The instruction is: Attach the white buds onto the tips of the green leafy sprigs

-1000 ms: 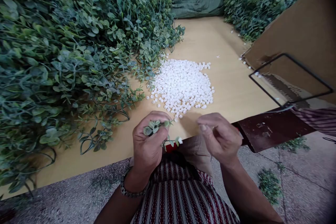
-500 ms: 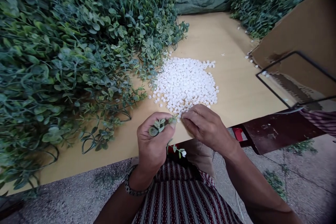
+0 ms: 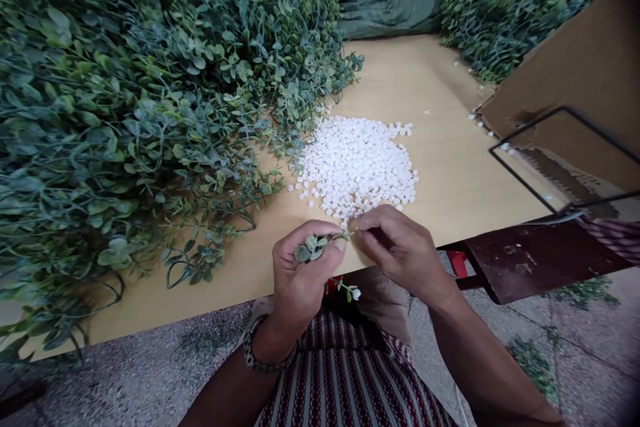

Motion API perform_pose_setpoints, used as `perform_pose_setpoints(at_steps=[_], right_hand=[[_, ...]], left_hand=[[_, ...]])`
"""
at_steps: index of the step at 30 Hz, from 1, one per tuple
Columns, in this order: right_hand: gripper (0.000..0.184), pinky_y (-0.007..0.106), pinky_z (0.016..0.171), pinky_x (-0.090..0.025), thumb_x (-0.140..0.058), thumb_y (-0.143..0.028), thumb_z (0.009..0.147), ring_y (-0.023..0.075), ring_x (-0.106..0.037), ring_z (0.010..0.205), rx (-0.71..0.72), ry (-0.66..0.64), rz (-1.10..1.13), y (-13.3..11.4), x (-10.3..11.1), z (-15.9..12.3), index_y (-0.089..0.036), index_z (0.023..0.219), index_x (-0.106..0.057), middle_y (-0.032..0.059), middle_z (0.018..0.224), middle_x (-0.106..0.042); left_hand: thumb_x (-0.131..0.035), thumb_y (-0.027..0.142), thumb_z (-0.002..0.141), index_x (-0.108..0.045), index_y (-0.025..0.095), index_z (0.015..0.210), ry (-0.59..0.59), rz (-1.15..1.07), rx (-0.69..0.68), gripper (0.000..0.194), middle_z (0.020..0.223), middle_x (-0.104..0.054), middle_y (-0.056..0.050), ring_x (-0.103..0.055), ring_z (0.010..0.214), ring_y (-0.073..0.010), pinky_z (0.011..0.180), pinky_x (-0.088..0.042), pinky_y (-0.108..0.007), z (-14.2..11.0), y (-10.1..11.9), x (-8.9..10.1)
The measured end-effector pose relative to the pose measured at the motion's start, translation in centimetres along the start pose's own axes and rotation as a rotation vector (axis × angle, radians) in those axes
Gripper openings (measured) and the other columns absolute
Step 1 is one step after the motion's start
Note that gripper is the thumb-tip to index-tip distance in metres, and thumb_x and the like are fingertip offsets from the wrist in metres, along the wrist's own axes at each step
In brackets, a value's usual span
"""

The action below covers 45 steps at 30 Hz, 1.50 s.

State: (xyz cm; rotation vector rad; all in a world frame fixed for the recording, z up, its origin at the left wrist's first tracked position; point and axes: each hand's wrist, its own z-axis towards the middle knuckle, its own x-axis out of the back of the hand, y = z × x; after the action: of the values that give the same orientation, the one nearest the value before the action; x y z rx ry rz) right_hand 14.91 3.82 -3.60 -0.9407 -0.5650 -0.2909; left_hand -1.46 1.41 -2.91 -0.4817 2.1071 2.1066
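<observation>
Pinched in my left hand [image 3: 307,273] is an artificial leafy sprig [image 3: 311,248]; one of its stems hangs below the fingers and carries a small white flower bud [image 3: 356,294]. My right hand [image 3: 403,250] is closed at thumb and forefinger, right beside the sprig's tip. Whatever lies between those fingertips is too small and hidden to make out. Just beyond both hands, a heap of small white beads or buds [image 3: 357,163] is spread on the tan tabletop [image 3: 440,180].
Piled artificial greenery [image 3: 165,80] covers the table's left side, with more foliage [image 3: 510,10] at the back right. A green cloth [image 3: 393,3] lies at the far edge. Cardboard [image 3: 575,73] and a black wire frame [image 3: 525,123] stand right, above a dark red bench [image 3: 535,267].
The view has shifted slightly. My right hand's fingertips have lifted from the edge of the white heap to the sprig's tip, while my left hand keeps hold of the sprig.
</observation>
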Motion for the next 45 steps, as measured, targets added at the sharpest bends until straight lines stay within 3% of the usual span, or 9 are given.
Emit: perform_pose_setpoints(at_steps=[5,11,22,37,45], right_hand=[[0.009,0.026,0.064,-0.051,-0.067,-0.012,0.081,0.012,-0.06,0.071,-0.154,0.182,0.443,-1.1,0.0,0.1,-0.02,0.084,-0.063,-0.001,0.075,-0.061],[0.01,0.026,0.065,-0.053,-0.074,-0.019,0.076,0.0127,-0.062,0.071,-0.245,0.291,0.589,-1.7,-1.2,0.3,-0.02,0.082,-0.066,0.0001,0.075,-0.065],[0.017,0.024,0.064,-0.055,-0.072,-0.01,0.076,0.0117,-0.063,0.071,-0.145,0.393,0.477,-2.4,-1.9,0.1,-0.021,0.088,-0.066,-0.0013,0.076,-0.065],[0.033,0.029,0.065,-0.057,-0.066,0.001,0.076,0.014,-0.065,0.077,0.084,0.368,0.231,-1.8,-2.3,-0.4,-0.022,0.1,-0.064,0.0006,0.082,-0.067],[0.031,0.029,0.061,-0.055,-0.067,0.0,0.076,0.0139,-0.064,0.073,0.09,0.39,0.183,-1.8,-2.3,-0.6,-0.022,0.098,-0.065,0.0,0.079,-0.067]], left_hand=[[-0.07,0.012,0.068,-0.075,0.021,0.07,-0.001,0.022,-0.061,0.01,0.07,-0.069,-0.001,-0.058,0.062,-0.0119,0.057,-0.044,-0.022,0.1,0.2,-0.4],[-0.068,0.011,0.068,-0.073,0.019,0.067,-0.042,-0.013,-0.041,0.009,0.066,-0.064,-0.001,-0.053,0.058,-0.0111,0.049,-0.041,-0.02,0.2,0.2,-0.7],[-0.069,0.014,0.069,-0.072,0.018,0.066,0.022,0.038,-0.038,0.005,0.063,-0.065,0.001,-0.053,0.054,-0.0099,0.048,-0.043,-0.019,-0.1,-0.4,-0.6],[-0.06,0.001,0.064,-0.068,0.018,0.065,0.041,0.093,-0.18,0.019,0.058,-0.058,0.004,-0.049,0.055,-0.0083,0.051,-0.042,-0.017,-0.1,-0.8,-0.7],[-0.059,0.001,0.062,-0.066,0.018,0.062,0.075,0.131,-0.195,0.019,0.055,-0.054,0.006,-0.044,0.05,-0.0061,0.047,-0.038,-0.014,-0.1,-0.7,-0.9]])
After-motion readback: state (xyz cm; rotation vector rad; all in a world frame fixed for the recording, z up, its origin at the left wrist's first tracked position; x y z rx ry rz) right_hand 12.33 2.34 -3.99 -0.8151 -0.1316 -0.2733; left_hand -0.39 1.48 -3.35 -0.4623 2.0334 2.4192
